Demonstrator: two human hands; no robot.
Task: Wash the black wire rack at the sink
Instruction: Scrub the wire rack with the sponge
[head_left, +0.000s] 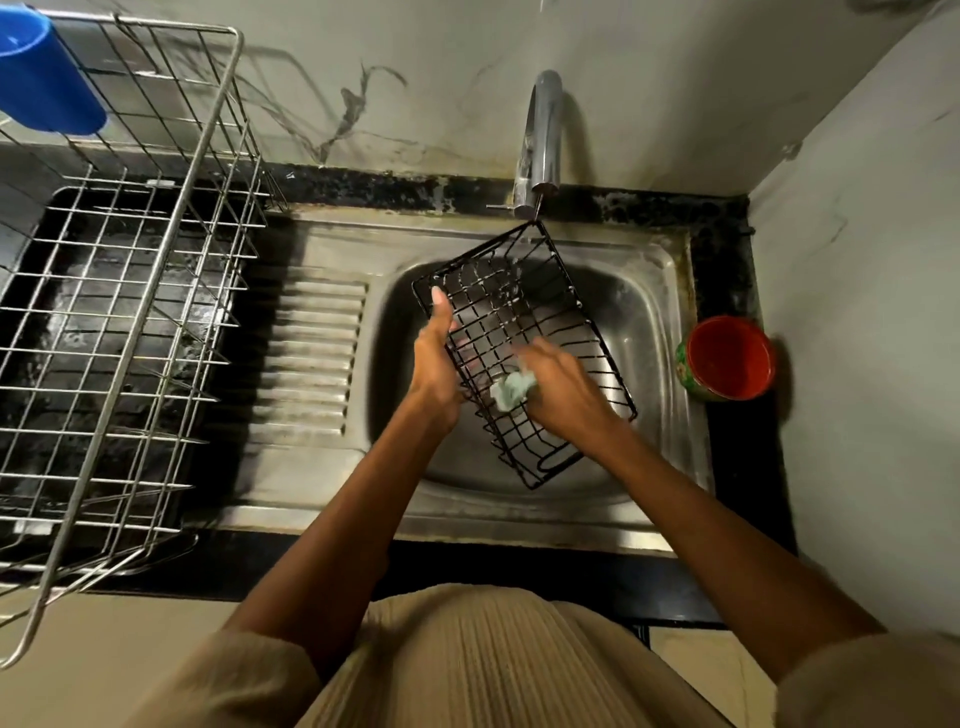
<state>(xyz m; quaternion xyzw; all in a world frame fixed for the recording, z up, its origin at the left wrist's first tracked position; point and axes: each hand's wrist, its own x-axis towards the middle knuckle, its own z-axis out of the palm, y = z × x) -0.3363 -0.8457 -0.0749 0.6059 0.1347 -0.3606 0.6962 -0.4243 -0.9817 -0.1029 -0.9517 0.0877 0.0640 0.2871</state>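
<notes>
Here the left hand (435, 358) grips the black wire rack (524, 353) tilted under the tap (540, 140), so that the right hand (561, 387), clutching a sponge (511, 389), can scrub it.

Dim, hard shadows, wide-angle bending, slight motion blur.

Wire rack (524, 332) over sink (649, 312), faucet (543, 140) behind, drying basket (119, 312) left, cup (727, 358) right

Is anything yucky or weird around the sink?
Yes. The black ledge behind the sink, near the tap, has patchy whitish grime, and dark streaks run down the wall above it.
</notes>
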